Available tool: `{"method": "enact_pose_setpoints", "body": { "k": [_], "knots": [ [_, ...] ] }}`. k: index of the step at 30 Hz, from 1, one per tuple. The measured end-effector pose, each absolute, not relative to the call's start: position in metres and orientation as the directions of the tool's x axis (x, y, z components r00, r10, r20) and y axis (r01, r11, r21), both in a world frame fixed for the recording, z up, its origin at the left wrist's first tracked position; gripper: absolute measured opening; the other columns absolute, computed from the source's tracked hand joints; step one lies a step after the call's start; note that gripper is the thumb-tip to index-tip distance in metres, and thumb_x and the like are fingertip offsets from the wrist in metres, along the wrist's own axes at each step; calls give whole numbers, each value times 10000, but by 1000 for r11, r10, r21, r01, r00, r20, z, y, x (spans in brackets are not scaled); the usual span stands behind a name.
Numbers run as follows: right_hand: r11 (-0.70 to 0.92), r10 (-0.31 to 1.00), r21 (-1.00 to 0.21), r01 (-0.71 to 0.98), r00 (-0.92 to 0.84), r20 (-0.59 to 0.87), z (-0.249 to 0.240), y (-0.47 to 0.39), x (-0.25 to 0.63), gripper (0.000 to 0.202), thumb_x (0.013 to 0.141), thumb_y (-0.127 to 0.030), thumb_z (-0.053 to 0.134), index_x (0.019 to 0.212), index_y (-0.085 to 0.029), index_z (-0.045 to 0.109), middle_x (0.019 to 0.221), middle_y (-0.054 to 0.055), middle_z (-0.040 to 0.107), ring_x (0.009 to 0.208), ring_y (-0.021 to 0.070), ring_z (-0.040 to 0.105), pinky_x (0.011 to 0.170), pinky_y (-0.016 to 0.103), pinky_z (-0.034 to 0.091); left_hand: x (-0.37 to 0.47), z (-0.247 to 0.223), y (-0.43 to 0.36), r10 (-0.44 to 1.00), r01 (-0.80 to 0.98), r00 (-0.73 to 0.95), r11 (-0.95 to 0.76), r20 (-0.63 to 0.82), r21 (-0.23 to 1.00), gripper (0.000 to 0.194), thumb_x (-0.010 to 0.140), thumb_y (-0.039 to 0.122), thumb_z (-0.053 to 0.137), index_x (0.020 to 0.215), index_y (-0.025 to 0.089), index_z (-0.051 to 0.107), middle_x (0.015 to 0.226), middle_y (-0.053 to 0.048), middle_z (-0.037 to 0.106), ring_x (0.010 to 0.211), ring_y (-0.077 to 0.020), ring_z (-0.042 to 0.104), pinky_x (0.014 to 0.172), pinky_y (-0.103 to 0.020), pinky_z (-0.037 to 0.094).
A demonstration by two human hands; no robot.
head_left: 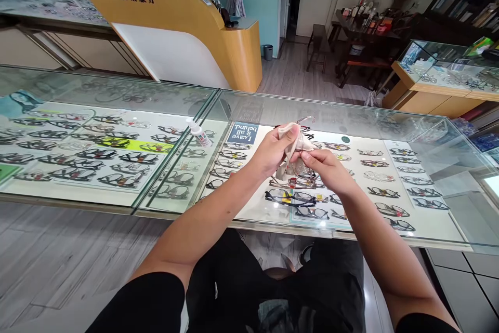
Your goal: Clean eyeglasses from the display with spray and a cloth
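Above the glass counter, my left hand (273,150) pinches a pale cloth (288,159) folded around part of a pair of glasses (306,120). A thin temple of the glasses sticks out above the cloth. To its right, my right hand (325,167) has its fingers closed on the lower part of the glasses, against the cloth's edge. The cloth and fingers hide much of the frame. A small white spray bottle (199,134) with a pinkish label stands on the glass to the left of my hands.
The glass display counter (268,225) holds rows of glasses frames under its top. Behind it are a wooden cashier desk (241,55), a grey bin (267,52) and a second display case (429,86) at right.
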State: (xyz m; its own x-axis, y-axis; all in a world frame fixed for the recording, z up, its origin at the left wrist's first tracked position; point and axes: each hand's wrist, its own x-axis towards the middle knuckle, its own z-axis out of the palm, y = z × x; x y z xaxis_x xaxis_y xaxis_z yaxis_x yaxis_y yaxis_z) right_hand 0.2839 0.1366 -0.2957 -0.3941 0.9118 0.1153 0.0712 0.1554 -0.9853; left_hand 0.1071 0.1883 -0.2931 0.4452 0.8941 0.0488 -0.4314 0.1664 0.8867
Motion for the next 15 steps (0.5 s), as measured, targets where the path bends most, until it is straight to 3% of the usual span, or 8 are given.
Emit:
{"method": "enact_pose_setpoints", "body": {
  "k": [2,5,9,12,15],
  "knots": [
    [168,918,-982,82,-376,126,-295,137,286,492,1013,-654,635,1037,-213,854,921,49,733,900,229,623,896,365,484,105,-293,192,885,-426,465,231,-7,875,591,817,713,829,859,150,655,575,8,626,457,-111,568,481,-233,441],
    [187,942,-978,91,-301,152,-291,138,294,478,1010,-647,640,1023,-220,853,829,29,654,832,213,561,859,360,463,102,-290,198,900,-487,428,305,-81,819,457,889,553,843,953,115,727,796,-60,769,699,-159,732,682,-261,589],
    [179,971,-984,3,-164,176,-286,140,308,444,1023,-630,615,1050,-257,853,721,3,504,722,200,482,782,360,451,98,-286,202,892,-524,441,348,-101,777,359,939,433,820,1060,99,770,1005,-122,825,897,-210,789,853,-318,629],
    [200,976,-980,-17,-85,201,-285,142,314,434,1021,-637,605,1072,-277,840,848,39,606,844,234,567,848,382,489,96,-286,199,839,-466,532,405,-117,787,389,951,453,802,1115,100,786,1044,-145,827,925,-229,796,850,-325,628],
    [218,972,-974,65,-102,211,-286,143,313,495,1039,-680,528,1138,-288,814,1067,70,661,993,255,600,932,402,507,95,-288,194,786,-374,595,454,-166,808,465,931,513,811,1141,100,790,1044,-149,819,883,-212,785,789,-302,617]
  ]
}}
